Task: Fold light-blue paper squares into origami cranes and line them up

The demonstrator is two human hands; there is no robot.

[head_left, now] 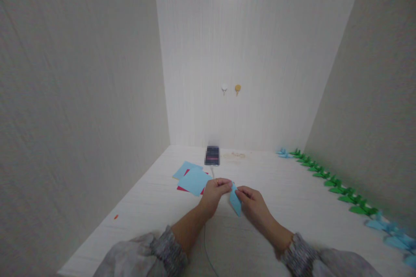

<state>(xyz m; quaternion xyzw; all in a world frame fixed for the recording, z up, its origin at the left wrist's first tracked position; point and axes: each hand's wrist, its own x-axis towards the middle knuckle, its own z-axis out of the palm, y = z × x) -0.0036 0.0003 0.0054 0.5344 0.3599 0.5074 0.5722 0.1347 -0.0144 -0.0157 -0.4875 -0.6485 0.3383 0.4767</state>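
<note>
No text, label, brand, number or sign is showing legibly. Near the back wall [260,43], 1 phone [212,156] is displaying a dark screen with 1 reddish band [212,159] across its lower part, but coarse pixelation is covering it, so any lettering there is escaping reading.

Three pale walls [260,43] border a white tabletop [292,199]

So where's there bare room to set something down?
Between the right hand and the row of green folded pieces; also between the small orange scrap and the left hand. It's crowded around the paper sheets, phone, cable and held blue paper.
</note>
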